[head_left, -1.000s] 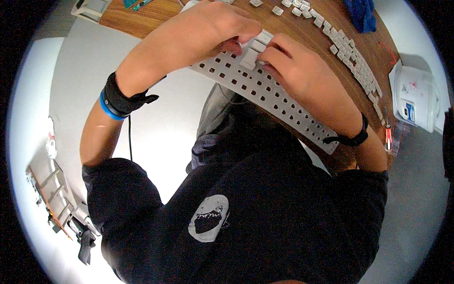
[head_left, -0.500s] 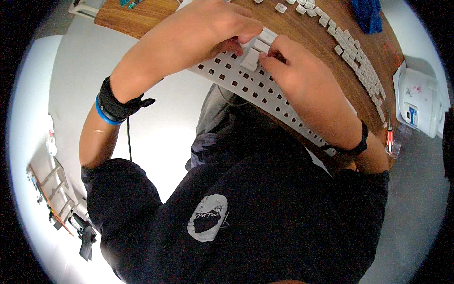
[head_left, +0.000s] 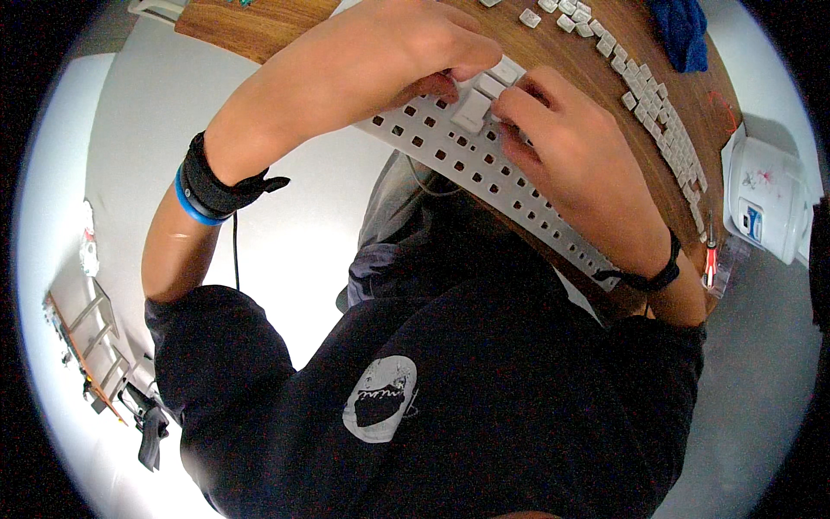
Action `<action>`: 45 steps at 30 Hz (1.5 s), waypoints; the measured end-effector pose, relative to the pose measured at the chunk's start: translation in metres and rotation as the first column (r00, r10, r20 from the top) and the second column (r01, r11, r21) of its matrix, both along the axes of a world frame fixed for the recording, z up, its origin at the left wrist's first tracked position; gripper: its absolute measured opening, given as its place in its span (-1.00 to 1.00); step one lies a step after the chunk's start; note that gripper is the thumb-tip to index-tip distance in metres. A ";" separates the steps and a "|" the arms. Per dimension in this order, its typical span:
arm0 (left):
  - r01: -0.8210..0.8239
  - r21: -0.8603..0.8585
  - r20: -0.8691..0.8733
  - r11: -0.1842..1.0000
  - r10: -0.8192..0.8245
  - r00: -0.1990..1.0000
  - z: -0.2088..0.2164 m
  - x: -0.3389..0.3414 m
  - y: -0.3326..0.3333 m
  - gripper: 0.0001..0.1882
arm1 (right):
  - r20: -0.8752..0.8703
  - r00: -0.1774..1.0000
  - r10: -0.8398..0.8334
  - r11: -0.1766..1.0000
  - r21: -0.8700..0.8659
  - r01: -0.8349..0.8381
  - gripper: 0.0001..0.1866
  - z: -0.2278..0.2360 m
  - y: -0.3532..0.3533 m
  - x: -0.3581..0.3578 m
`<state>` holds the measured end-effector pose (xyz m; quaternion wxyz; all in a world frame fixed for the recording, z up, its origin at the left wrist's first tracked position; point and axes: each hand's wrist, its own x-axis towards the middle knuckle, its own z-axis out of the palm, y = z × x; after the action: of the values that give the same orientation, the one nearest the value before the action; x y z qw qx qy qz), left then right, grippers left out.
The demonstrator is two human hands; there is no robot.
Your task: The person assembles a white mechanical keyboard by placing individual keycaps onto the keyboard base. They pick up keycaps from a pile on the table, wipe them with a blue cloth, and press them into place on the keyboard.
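Observation:
A white keyboard frame (head_left: 441,143) with rows of square holes slants across the table edge above my lap. Several white keycaps sit at its upper part, among them a large L-shaped keycap (head_left: 471,111). Bent over the keyboard just left of that keycap is my left hand (head_left: 411,52), its fingers curled and their tips partly hidden. My right hand (head_left: 571,130) is closed at the keycap's right side, fingertips against its edge. Whether either hand pinches a small part is hidden by the fingers.
Many loose white keycaps (head_left: 657,108) lie in a curved band on the wooden table (head_left: 596,73). A blue cloth (head_left: 681,35) is at the far right. A red-handled screwdriver (head_left: 711,264) and a white container (head_left: 765,199) stand by the right edge.
The keyboard and both hands appear slightly further right and lower in the picture. My right hand's thumb has tucked under, with its fingers now curled beside the large keycap.

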<state>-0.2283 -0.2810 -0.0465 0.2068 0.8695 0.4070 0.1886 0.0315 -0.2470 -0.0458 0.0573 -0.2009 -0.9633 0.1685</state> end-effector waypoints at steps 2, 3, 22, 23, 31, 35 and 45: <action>-0.021 -0.005 -0.022 1.000 0.021 1.000 0.004 0.001 -0.003 -0.86 | 0.031 1.000 -0.005 0.999 0.034 0.004 -0.79 0.000 -0.002 -0.001; -0.020 -0.002 -0.025 1.000 0.020 0.999 0.004 0.001 -0.003 -0.86 | 0.040 0.999 -0.007 0.998 0.058 0.004 -0.79 -0.002 -0.004 -0.001; -0.039 -0.044 -0.013 0.998 0.039 0.999 0.014 0.003 -0.008 -0.89 | 0.038 0.999 -0.011 0.998 0.066 0.009 -0.84 -0.001 -0.001 -0.004; -0.047 -0.024 -0.004 0.999 0.047 0.999 0.013 0.003 -0.010 -0.90 | 0.037 0.999 -0.014 0.998 0.058 0.012 -0.82 -0.002 -0.001 -0.003; 0.000 0.190 0.045 0.982 -0.008 0.999 -0.014 -0.004 -0.002 -0.77 | -0.161 0.987 -0.014 1.000 -0.023 0.010 -0.76 -0.018 -0.003 0.008; 0.004 0.167 0.047 0.986 -0.012 0.999 -0.018 -0.005 -0.003 -0.72 | -0.255 0.967 0.016 0.997 -0.070 -0.034 -0.74 -0.013 0.015 0.018; -0.081 0.110 0.218 0.991 0.056 0.974 0.033 0.048 -0.005 -0.64 | -0.435 0.893 -0.114 0.923 -0.378 -0.066 -0.70 0.018 0.027 0.026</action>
<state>-0.1805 -0.2856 -0.0133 0.1911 0.8403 0.4003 0.3117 0.0579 -0.2200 -0.0280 0.2400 -0.1758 -0.8695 0.3944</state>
